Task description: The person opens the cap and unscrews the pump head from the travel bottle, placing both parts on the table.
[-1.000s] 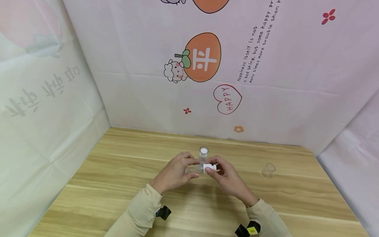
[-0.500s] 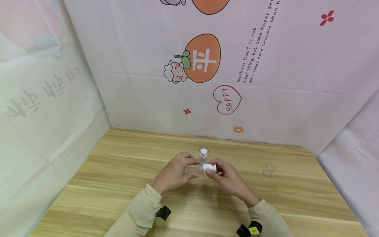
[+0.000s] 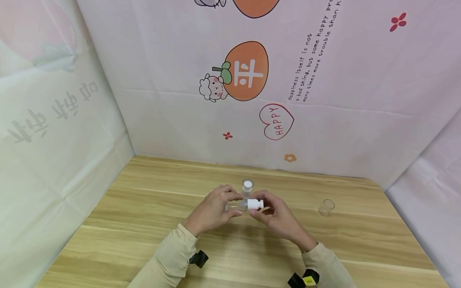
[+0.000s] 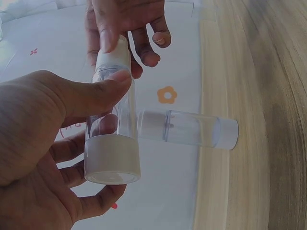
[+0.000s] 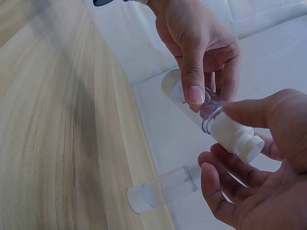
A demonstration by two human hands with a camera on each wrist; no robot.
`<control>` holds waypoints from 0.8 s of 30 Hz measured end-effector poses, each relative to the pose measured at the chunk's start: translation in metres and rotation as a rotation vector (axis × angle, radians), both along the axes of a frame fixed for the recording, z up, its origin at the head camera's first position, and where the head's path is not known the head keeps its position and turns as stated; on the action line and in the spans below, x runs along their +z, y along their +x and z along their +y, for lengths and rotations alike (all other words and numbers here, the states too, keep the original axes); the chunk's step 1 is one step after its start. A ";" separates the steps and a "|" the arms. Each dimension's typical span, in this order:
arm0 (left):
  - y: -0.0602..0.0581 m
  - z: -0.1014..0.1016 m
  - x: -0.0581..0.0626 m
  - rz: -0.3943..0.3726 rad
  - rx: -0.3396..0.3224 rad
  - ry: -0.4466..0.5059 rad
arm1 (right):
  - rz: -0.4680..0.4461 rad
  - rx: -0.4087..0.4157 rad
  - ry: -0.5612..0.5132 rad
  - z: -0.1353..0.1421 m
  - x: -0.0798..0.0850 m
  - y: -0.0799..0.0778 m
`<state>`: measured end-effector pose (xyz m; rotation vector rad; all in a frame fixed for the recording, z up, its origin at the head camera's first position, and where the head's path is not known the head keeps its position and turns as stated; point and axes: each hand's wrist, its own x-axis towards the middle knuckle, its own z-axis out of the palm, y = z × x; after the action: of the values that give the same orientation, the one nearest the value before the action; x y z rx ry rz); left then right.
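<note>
My left hand (image 3: 216, 208) grips the clear body of a small pump bottle (image 4: 112, 158), thumb on one side and fingers on the other. The bottle lies sideways in the air, its white base toward my left palm. At its other end is a white pump top (image 5: 232, 133), which my right hand (image 3: 277, 216) holds between thumb and fingers. In the right wrist view that thumb lies along the white collar, with the curled fingers underneath. A second clear bottle (image 3: 247, 190) with a white base stands upright just behind the hands.
A clear cap (image 3: 325, 208) stands on the wooden table (image 3: 144, 224) to the right of my right hand. White printed cloth (image 3: 187, 128) walls the table at the back and both sides.
My right thumb has slid down from the front of the white pump top to its lower edge, showing more of it. The left hand and bottle stay put.
</note>
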<state>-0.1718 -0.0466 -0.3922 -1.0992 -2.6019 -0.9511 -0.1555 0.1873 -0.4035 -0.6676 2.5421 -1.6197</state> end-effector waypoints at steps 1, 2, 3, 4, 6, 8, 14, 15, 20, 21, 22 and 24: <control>0.000 0.000 0.000 -0.001 -0.002 0.003 | -0.002 -0.002 -0.001 0.000 0.000 0.000; 0.000 0.000 0.000 -0.003 -0.004 0.006 | -0.005 -0.005 -0.003 -0.001 0.000 0.000; 0.000 0.000 0.000 -0.006 -0.008 0.011 | -0.007 -0.011 -0.004 -0.001 0.000 0.000; 0.000 -0.001 0.000 -0.010 -0.011 0.014 | -0.009 -0.018 -0.004 -0.001 0.000 0.000; -0.001 -0.001 -0.001 -0.009 -0.017 0.019 | -0.009 -0.032 -0.003 -0.002 0.000 0.000; -0.001 -0.001 -0.001 -0.015 -0.022 0.024 | -0.008 -0.043 -0.005 -0.004 0.000 0.001; -0.001 -0.001 -0.001 -0.015 -0.026 0.036 | -0.012 -0.051 -0.003 -0.005 0.001 0.002; -0.001 -0.001 -0.001 -0.010 -0.025 0.036 | -0.017 -0.052 0.003 -0.005 0.002 0.002; -0.001 -0.001 -0.002 0.007 -0.023 0.031 | -0.049 -0.056 0.034 -0.004 0.003 0.002; -0.002 -0.001 -0.003 0.006 -0.023 0.030 | -0.053 -0.054 0.036 -0.004 0.003 0.002; -0.002 -0.001 -0.003 0.004 -0.023 0.030 | -0.053 -0.050 0.036 -0.004 0.002 0.002; -0.001 -0.002 -0.002 -0.002 -0.023 0.031 | -0.048 -0.042 0.028 -0.004 0.002 0.001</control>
<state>-0.1732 -0.0483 -0.3947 -1.1235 -2.5728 -0.9945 -0.1546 0.1836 -0.4019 -0.5703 2.5564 -1.5898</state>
